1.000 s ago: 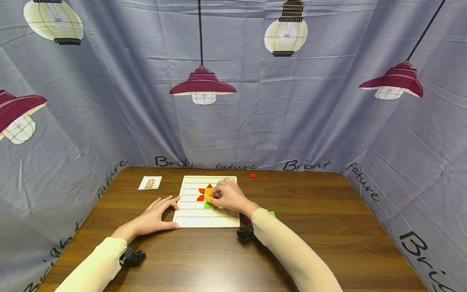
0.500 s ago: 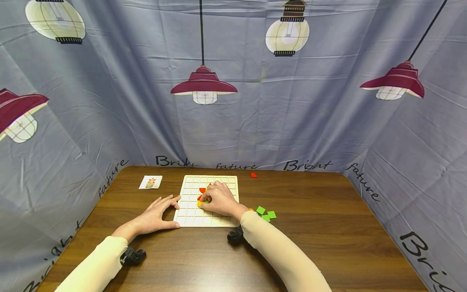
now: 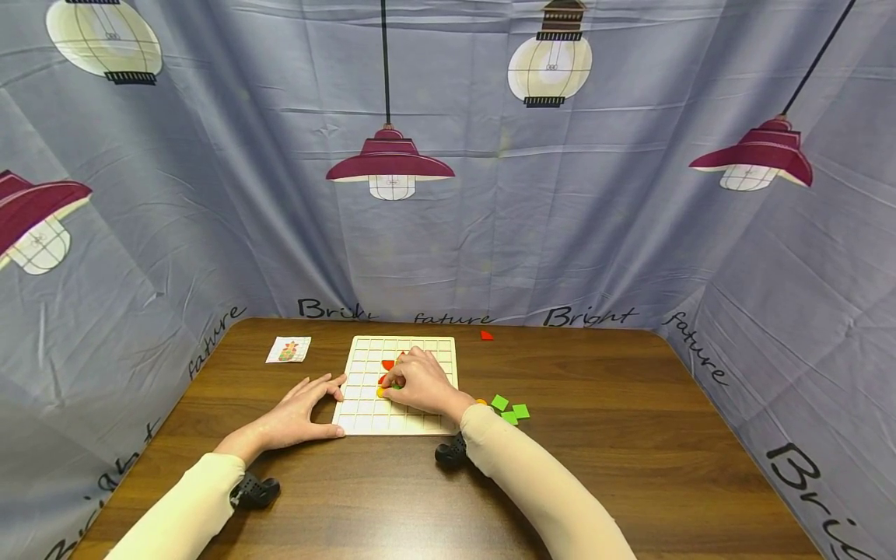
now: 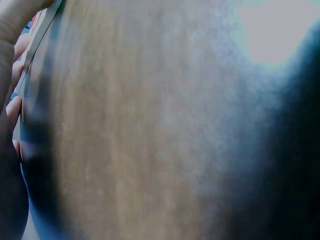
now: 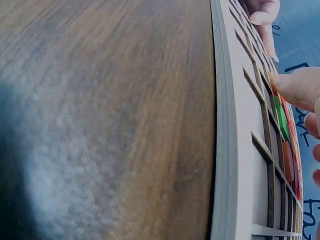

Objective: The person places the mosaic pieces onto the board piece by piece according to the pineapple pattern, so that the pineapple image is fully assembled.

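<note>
A pale gridded board (image 3: 360,420) lies on the table with small coloured tiles in its cells. My right hand (image 3: 423,385) reaches over its middle, thumb and fingers pinching a small yellow-orange tile (image 3: 381,393) at a cell left of a green tile (image 5: 281,117). In the right wrist view the thumb presses at that tile, with another orange tile (image 5: 288,160) beyond the green one. Red tiles (image 3: 388,365) lie farther up the board; the right hand hides part of the pattern. My left hand (image 3: 297,416) rests with spread fingers, fingertips and thumb at the board's left edge.
Loose green tiles (image 3: 520,411) lie right of the board, with an orange tile (image 3: 481,402) partly behind the sleeve. One red tile (image 3: 486,336) sits near the table's back edge. A card with a printed picture (image 3: 288,350) lies at the back left. A grey-blue curtain (image 3: 448,257) surrounds the table.
My right hand has moved left and slightly toward me with the yellow-orange tile, down to the cell beside the green tile; in the last half second it barely moves. The left hand stays put.
</note>
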`<action>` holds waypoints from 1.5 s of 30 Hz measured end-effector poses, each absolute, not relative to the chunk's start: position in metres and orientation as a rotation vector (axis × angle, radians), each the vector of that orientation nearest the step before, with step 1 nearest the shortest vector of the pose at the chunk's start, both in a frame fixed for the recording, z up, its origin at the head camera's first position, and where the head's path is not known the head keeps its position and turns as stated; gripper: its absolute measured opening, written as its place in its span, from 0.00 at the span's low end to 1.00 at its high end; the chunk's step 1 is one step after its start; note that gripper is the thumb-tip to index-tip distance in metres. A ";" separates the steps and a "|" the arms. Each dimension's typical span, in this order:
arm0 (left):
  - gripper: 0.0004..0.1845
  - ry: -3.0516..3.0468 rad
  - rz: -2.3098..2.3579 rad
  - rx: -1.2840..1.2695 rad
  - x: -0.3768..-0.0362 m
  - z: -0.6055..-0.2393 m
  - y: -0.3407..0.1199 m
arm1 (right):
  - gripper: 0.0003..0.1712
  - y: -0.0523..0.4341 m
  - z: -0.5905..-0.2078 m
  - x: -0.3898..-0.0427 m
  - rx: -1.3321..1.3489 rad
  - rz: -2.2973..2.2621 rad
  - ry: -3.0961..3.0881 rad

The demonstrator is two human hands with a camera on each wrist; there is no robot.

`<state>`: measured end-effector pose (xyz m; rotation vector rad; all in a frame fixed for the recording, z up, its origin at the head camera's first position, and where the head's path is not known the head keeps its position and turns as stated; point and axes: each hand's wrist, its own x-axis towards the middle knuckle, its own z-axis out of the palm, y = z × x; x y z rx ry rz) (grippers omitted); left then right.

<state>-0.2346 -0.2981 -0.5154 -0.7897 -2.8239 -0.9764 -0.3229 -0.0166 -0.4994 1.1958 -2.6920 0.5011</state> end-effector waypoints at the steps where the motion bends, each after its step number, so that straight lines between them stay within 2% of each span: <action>1: 0.26 -2.837 -0.976 -0.784 -0.235 -0.515 -0.298 | 0.08 -0.016 -0.499 -0.323 1.192 0.514 -2.693; 8: 0.27 -2.889 -0.965 -0.760 -0.237 -0.513 -0.298 | 0.06 0.004 -0.480 -0.327 1.129 0.650 -2.699; 20: 0.27 -2.896 -0.970 -0.764 -0.235 -0.513 -0.297 | 0.09 0.078 -0.461 -0.339 0.996 0.757 -2.700; 31: 0.26 -2.843 -0.979 -0.792 -0.232 -0.511 -0.298 | 0.10 0.138 -0.469 -0.335 0.891 0.790 -2.714; 45: 0.26 -2.843 -0.975 -0.789 -0.232 -0.512 -0.297 | 0.10 0.172 -0.487 -0.322 0.908 0.706 -2.769</action>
